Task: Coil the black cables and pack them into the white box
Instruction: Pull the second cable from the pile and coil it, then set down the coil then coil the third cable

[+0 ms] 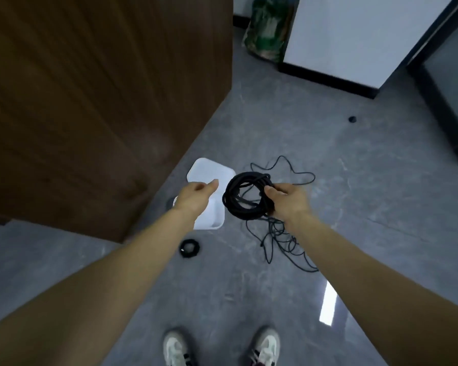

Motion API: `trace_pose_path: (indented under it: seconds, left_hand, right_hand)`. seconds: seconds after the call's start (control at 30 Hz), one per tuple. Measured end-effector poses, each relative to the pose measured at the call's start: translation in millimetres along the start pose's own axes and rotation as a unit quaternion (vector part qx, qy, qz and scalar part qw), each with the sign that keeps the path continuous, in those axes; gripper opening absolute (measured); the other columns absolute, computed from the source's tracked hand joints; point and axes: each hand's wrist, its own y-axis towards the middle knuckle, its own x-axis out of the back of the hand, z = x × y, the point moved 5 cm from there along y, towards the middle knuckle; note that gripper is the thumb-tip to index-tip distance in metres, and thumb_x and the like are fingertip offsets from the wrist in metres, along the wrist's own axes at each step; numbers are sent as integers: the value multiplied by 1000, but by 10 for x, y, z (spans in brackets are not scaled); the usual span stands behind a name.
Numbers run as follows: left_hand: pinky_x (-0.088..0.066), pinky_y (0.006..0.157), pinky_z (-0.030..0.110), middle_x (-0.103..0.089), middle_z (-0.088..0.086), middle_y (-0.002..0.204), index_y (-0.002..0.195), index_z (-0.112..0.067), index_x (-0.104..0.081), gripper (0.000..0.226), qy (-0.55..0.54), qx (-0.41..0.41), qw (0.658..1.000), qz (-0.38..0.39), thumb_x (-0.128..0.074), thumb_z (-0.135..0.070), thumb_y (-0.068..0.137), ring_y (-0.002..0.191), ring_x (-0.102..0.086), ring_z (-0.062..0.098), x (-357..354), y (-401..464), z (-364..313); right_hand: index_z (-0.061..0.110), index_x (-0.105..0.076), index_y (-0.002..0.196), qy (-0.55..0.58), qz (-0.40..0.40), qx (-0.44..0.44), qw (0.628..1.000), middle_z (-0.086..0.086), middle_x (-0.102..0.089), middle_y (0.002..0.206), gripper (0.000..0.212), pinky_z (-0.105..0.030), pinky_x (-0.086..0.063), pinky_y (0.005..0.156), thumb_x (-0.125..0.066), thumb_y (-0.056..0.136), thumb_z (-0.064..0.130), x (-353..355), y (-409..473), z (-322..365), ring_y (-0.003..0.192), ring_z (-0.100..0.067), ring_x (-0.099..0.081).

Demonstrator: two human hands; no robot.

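**Hidden and unclear parts**

The left hand [196,195] covers the middle of the white box [212,217], so its contents cannot be seen. The right hand [288,200] hides part of the coiled cable [245,198]; its fingers lie behind the coil. Below the left hand, a small black coil [189,248] is blurred. Both shoes [176,351] are cut off by the bottom edge.

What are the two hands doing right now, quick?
Left hand: open, fingers relaxed, holding nothing, above the white box.
Right hand: gripping the coiled black cable.
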Motion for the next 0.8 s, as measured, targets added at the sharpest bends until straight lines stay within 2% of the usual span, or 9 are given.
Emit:
trace_pose_path:
  seconds: [0.1,0.13,0.2,0.23,0.3,0.4,0.5,0.6,0.8]
  left_hand:
    - [-42,90,34,-54,4,102,90,-16,-58,22,32,5,999,-21,-56,-38,92,97,-51,21,111,465,806]
    - [-40,84,30,-54,3,103,98,-13,-58,25,43,7,999,-24,-56,-38,92,95,-51,20,116,648,1101]
    - [-37,79,25,-54,3,103,102,-11,-57,27,61,6,998,-31,-57,-36,92,91,-50,19,86,1009,1663]
    - [-38,78,24,-55,3,105,104,-9,-58,28,63,3,997,-38,-57,-35,92,93,-51,20,63,1192,1924]
    - [-41,76,23,-57,4,113,115,-5,-58,37,67,2,997,-43,-57,-34,92,101,-54,21,-7,1577,2426]
    - [-40,90,25,-55,5,124,126,-6,-52,44,69,1,997,-46,-58,-33,92,113,-53,20,-147,2081,3082]
    - [-39,93,26,-55,7,126,125,-7,-52,42,79,-5,995,-53,-59,-31,92,114,-52,20,-263,2551,3646]
    - [-41,96,30,-55,8,126,125,-6,-52,41,103,-16,993,-59,-59,-30,91,114,-53,22,-308,2883,3955]
    - [-43,99,33,-58,8,121,120,-6,-53,37,135,-40,988,-67,-61,-27,90,111,-55,22,-385,3298,4307]
  right_hand:
    - [19,-65,69,-20,10,-7,1000,-15,-68,83,20,-55,-54,81,-62,89,18,-518,386,-723,85,-38,-66]
    - [16,-67,73,-30,13,-8,999,-17,-68,84,18,-55,-54,81,-62,89,17,-677,517,-966,85,-37,-66]
    - [6,-70,86,-47,15,-13,999,-23,-69,94,12,-55,-53,84,-63,89,16,-982,797,-1469,91,-40,-65]
    - [3,-69,91,-55,20,-14,998,-25,-68,98,14,-55,-52,85,-63,89,15,-1132,936,-1709,94,-42,-64]
    - [8,-70,88,-78,32,-10,996,-23,-69,98,10,-52,-53,86,-63,89,15,-1434,1232,-2210,92,-39,-65]
    - [4,-70,95,-120,45,1,992,-20,-70,98,15,-47,-55,82,-62,89,15,-1834,1650,-2877,87,-35,-66]
    - [1,-69,98,-131,61,1,989,-18,-69,96,17,-43,-56,79,-61,90,15,-2169,2007,-3431,83,-34,-65]
    - [2,-68,99,-133,68,-2,989,-17,-69,95,17,-45,-56,79,-61,91,15,-2351,2260,-3816,83,-33,-65]
    - [10,-66,79,-131,67,-15,989,-22,-69,95,14,-53,-54,81,-62,90,17,-2568,2670,-4337,91,-39,-65]
